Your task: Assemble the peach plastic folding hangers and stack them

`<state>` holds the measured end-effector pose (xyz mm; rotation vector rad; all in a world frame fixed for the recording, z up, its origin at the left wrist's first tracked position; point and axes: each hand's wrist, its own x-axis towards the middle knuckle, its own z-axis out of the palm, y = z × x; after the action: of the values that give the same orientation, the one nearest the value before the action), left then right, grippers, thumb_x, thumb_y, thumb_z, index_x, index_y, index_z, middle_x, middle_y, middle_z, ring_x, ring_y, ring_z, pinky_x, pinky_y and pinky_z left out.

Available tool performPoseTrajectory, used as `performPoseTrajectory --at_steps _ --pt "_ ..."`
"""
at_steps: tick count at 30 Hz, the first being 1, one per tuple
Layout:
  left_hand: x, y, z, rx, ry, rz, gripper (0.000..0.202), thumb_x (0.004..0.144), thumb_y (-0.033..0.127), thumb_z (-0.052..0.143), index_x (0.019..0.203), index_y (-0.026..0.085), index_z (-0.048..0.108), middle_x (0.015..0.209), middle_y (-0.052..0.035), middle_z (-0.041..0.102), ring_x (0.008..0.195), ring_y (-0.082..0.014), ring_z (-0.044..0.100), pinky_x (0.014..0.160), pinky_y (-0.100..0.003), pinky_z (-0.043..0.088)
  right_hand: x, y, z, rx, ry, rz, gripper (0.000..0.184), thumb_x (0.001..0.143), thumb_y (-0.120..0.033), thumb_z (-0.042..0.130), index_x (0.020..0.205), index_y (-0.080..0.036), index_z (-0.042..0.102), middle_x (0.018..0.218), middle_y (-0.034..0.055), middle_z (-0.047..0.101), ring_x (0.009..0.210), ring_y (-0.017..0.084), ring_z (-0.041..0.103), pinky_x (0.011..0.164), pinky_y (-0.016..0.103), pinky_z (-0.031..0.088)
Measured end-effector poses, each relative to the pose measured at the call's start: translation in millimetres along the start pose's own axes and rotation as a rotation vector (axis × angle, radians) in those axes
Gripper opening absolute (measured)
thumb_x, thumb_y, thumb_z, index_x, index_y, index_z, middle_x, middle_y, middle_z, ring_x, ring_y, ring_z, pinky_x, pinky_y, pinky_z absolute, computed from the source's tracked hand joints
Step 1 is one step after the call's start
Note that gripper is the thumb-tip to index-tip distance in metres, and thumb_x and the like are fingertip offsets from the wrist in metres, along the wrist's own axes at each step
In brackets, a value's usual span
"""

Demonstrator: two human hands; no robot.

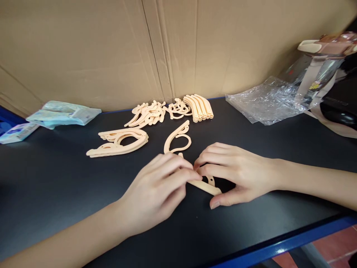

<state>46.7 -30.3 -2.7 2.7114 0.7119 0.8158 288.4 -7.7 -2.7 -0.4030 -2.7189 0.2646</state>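
Observation:
My left hand (pixel 160 186) and my right hand (pixel 237 173) meet over a cream plastic hanger piece (pixel 208 186) lying on the black table (pixel 55 178). Both hands pinch this piece, fingertips almost touching, and most of it is hidden under them. Just beyond my fingers lies a curved hanger hook part (pixel 178 138). Farther left sits a small stack of hanger arms (pixel 119 143). A loose heap of similar cream parts (pixel 150 113) and a neat bundle of curved strips (pixel 199 107) lie near the cardboard wall.
A cardboard wall (pixel 167 44) closes the back of the table. Crumpled clear plastic bags (pixel 264 102) and a bagged item (pixel 320 63) lie at the right. Pale blue packets (pixel 63 113) rest at the left. The table's blue front edge (pixel 279 245) runs at lower right.

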Motion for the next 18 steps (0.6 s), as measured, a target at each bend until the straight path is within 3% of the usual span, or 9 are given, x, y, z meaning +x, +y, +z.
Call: performPoseTrajectory --at_steps 4,9,15,18 --pt "2 -4 -3.5 0.057 0.129 -0.274 0.025 0.099 0.012 0.043 0.115 0.023 0.059 0.113 -0.003 0.062 0.108 -0.0162 0.054 0.095 -0.031 0.044 -1 0 0 -0.002 -0.001 -0.001 0.037 0.092 -0.046 0.061 0.104 -0.012 0.062 0.102 0.011 0.067 0.095 0.021 0.058 0.087 0.035 0.045" --pt "3 -15 -0.5 -0.039 0.151 -0.532 0.031 0.102 0.032 0.04 0.131 0.028 0.053 0.142 -0.0011 0.051 0.134 -0.0168 0.043 0.115 -0.035 0.033 -1 -1 0 0.007 -0.003 -0.018 0.026 0.094 -0.032 0.058 0.107 -0.011 0.063 0.106 0.0117 0.068 0.098 0.021 0.059 0.089 0.034 0.045" --pt "4 -20 2.8 -0.21 0.147 -0.648 0.038 0.101 0.04 0.038 0.134 0.029 0.052 0.143 0.0018 0.053 0.136 -0.016 0.043 0.118 -0.034 0.032 0 -3 0 0.006 0.007 -0.042 0.022 0.088 -0.013 0.053 0.107 -0.012 0.062 0.108 0.0098 0.068 0.098 0.02 0.059 0.088 0.033 0.045" --pt "5 -19 0.7 -0.228 0.144 -0.661 0.04 0.096 0.028 0.038 0.133 0.026 0.053 0.14 0.001 0.055 0.134 -0.0166 0.047 0.117 -0.035 0.035 0 -3 0 0.005 0.008 -0.038 0.027 0.083 -0.006 0.051 0.107 -0.012 0.062 0.105 0.0083 0.068 0.096 0.019 0.059 0.087 0.032 0.046"
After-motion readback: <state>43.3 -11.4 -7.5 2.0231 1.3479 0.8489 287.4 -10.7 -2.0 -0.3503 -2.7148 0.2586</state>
